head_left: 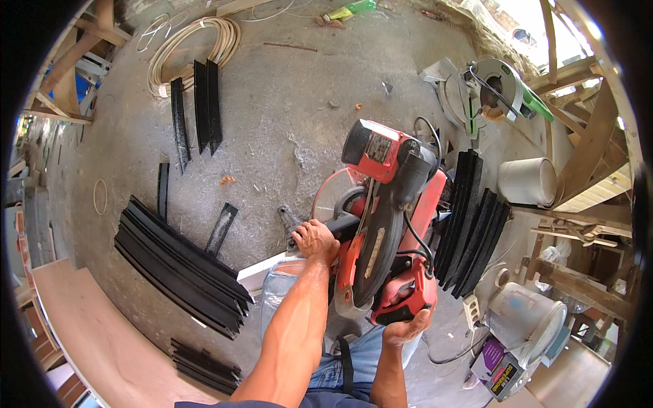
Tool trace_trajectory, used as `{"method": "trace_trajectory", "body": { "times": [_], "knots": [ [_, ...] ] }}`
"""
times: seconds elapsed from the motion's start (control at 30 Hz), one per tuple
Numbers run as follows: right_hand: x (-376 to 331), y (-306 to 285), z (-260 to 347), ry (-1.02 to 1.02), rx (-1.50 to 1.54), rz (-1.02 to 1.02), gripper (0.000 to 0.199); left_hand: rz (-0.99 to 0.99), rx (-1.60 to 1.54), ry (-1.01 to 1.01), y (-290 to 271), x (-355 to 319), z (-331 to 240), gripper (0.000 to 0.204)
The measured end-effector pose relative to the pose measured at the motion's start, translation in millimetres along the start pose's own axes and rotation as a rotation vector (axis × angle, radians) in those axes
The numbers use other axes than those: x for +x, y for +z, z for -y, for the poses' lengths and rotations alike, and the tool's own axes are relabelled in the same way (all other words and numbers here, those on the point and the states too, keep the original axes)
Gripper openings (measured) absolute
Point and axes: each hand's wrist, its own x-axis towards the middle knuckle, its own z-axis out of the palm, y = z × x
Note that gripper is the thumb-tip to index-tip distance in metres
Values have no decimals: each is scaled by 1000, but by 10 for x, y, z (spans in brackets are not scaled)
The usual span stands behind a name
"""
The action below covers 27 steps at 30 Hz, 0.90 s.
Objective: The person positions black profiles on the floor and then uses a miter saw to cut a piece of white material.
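A red and black miter saw (391, 224) stands on the floor in front of me, its dark blade guard towards my knees. My right hand (407, 330) is closed round the red saw handle (408, 292) at its near end. My left hand (316, 241) is beside the saw's left side, its fingers bent down and closed. What lies under its fingers is hidden; a black part of the saw is right beside it. A white strip (262, 272) sticks out to the left from below this hand, over my knee.
Black strips (180, 262) lie stacked at left, with more black strips (469, 224) right of the saw. A green miter saw (503, 88) and a white bucket (527, 181) stand at far right. Nearer are another bucket (524, 319), a power strip (471, 313) and a cord. A coiled hose (228, 44) lies far left.
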Motion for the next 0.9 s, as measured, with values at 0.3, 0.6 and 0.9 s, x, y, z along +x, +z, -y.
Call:
{"method": "trace_trajectory", "body": {
  "times": [0.3, 0.6, 0.9],
  "knots": [
    [-88, -104, -156, 164, 137, -78, 79, -35, 42, 110, 13, 11, 10, 66],
    [-100, -142, -73, 250, 168, 4, 81, -34, 26, 146, -12, 47, 67, 62],
    [-105, -147, -119, 243, 288, 28, 77, 18, 8, 130, -74, 73, 30, 70]
  ]
}}
